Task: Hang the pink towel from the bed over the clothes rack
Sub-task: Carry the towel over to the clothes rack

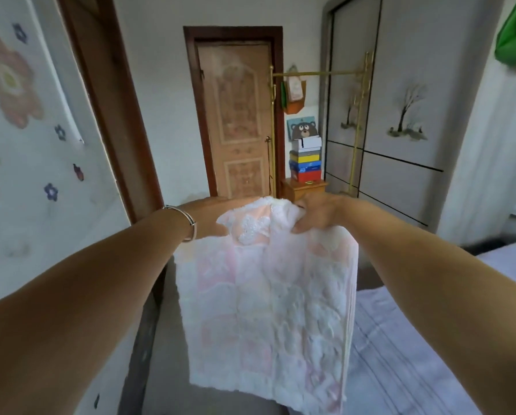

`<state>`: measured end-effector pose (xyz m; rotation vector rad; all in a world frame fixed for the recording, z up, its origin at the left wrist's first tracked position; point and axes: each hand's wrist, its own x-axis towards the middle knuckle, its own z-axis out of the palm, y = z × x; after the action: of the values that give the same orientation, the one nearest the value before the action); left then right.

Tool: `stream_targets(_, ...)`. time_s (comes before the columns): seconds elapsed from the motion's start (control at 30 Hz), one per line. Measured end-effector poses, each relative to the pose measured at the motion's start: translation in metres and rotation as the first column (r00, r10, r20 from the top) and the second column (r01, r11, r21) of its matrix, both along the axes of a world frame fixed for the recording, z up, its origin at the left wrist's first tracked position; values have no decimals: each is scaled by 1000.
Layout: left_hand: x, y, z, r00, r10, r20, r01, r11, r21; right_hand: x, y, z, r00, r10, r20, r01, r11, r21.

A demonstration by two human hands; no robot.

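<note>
Both hands, left [211, 220] and right [316, 215], pinch the towel [268, 310]; its loose hem may, seemingly, snag before reaching the rack [316, 74].

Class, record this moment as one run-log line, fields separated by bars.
phase: carrying | pink towel: off bed, hanging | left hand: gripping top | right hand: gripping top | clothes rack: ahead, bar bare

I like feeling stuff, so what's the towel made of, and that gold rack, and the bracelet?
Pink towel: soft looped cotton, probably, since its surface looks fluffy. Clothes rack: thin shiny gold-coloured tubes, likely metal. Bracelet on the left wrist: smooth, silvery, seemingly metal.
</note>
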<state>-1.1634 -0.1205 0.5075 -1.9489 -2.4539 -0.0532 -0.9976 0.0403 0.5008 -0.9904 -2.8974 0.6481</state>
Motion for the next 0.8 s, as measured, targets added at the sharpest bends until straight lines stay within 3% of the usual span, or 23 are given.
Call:
stream_targets(0.17,-97,79,6,998,67,0,-67,998,6,-105,83,9,999,46,-21,-44,998,50)
stream_targets(0.5,-265,208,18,996,94,8,-94,995,25,-276,206,31,989,122,-87,-124,992,-23)
stream_targets(0.8,-421,368,25,995,-94,-39,96,994,58,-411,351,28,988,29,-155,-31,999,-11)
